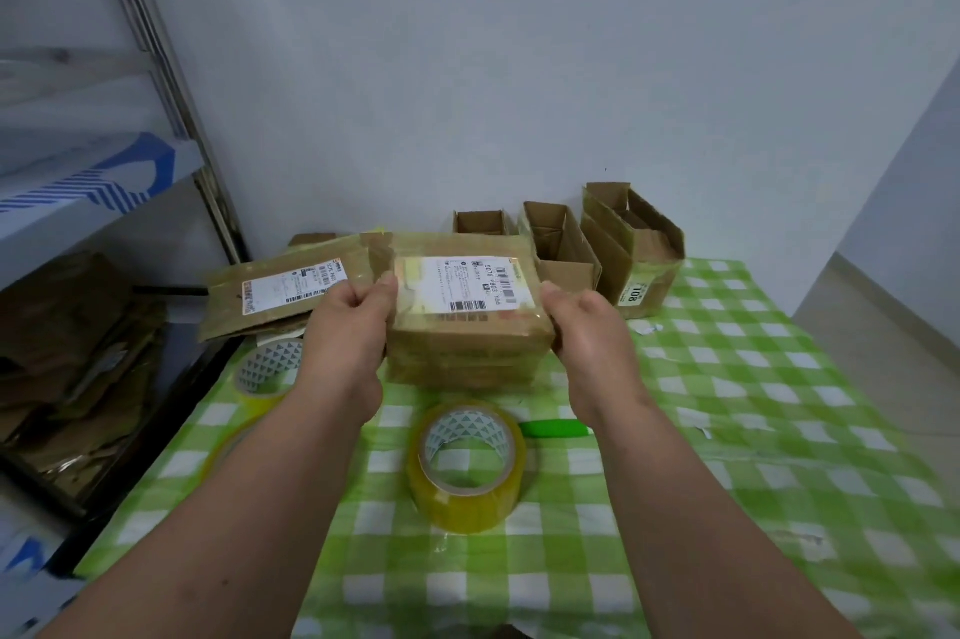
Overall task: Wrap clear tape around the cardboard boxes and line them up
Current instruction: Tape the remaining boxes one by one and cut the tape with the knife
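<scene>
Cardboard, glossy with clear tape, forms the flat box (467,311) at centre frame, held between two bare hands. Left hand (348,331) clasps the box's left edge, thumb on the top face beside the white shipping label (465,290); right hand (589,331) clasps the right edge — fingers curled under, so the box spans the gap between both grips, tilted slightly toward the camera above the green-checked tablecloth (753,404). Just left of it, a second flat labelled box (280,292) overhangs the table's left edge. Behind, along the wall, open-topped cartons (561,248) stand in a row. Below the held box lies a yellowish tape roll (467,467), with a second roll (267,370) at left and a green tool (553,429) at right — its type cannot be told.
</scene>
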Action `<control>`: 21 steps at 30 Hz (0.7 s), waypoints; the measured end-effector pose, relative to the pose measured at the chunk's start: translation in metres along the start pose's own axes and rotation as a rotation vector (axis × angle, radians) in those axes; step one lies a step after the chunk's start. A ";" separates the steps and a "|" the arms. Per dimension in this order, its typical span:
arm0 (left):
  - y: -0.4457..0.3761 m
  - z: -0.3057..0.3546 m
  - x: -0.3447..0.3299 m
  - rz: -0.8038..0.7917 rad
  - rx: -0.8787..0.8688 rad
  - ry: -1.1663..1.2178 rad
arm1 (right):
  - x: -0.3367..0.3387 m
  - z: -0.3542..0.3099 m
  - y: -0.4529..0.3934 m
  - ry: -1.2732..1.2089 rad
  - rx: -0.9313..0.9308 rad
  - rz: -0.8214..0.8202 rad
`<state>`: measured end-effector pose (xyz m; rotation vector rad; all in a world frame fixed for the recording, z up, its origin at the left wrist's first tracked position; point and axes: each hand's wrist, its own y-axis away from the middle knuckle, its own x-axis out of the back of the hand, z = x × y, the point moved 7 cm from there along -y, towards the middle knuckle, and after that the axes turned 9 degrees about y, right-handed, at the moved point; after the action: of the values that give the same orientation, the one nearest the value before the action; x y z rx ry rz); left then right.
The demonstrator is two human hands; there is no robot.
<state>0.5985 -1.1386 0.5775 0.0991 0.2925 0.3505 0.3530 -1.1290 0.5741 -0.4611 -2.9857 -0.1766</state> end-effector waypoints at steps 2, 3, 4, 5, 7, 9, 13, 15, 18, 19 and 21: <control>0.000 0.001 0.001 -0.002 -0.006 0.010 | 0.001 -0.003 0.004 0.017 0.049 0.022; 0.001 0.001 0.001 -0.015 -0.006 0.017 | 0.001 -0.004 0.005 0.031 0.068 0.016; 0.000 -0.001 0.000 -0.038 -0.003 0.028 | -0.001 -0.005 0.007 0.041 0.084 -0.004; -0.001 -0.003 0.000 -0.067 0.000 0.028 | -0.003 -0.003 0.008 0.043 0.088 -0.035; 0.001 -0.003 -0.002 -0.112 -0.011 -0.023 | -0.009 -0.001 0.011 0.018 0.087 -0.099; 0.004 0.000 -0.003 -0.130 -0.042 -0.056 | -0.012 -0.002 0.012 0.019 0.114 -0.117; -0.001 -0.003 0.004 -0.056 -0.036 -0.050 | -0.013 0.008 0.012 0.047 0.101 -0.111; -0.002 -0.014 0.008 -0.054 0.019 -0.090 | -0.017 0.019 0.012 0.081 0.072 -0.148; -0.005 -0.034 0.016 -0.053 0.095 -0.141 | -0.028 0.038 0.011 0.205 0.013 -0.252; -0.007 -0.039 0.018 -0.050 0.101 -0.137 | -0.030 0.042 0.011 0.231 -0.008 -0.271; -0.007 -0.043 0.019 -0.056 0.091 -0.130 | -0.030 0.045 0.010 0.252 -0.015 -0.260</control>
<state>0.6052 -1.1367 0.5309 0.2024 0.1819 0.2738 0.3797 -1.1223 0.5264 -0.0432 -2.7843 -0.2587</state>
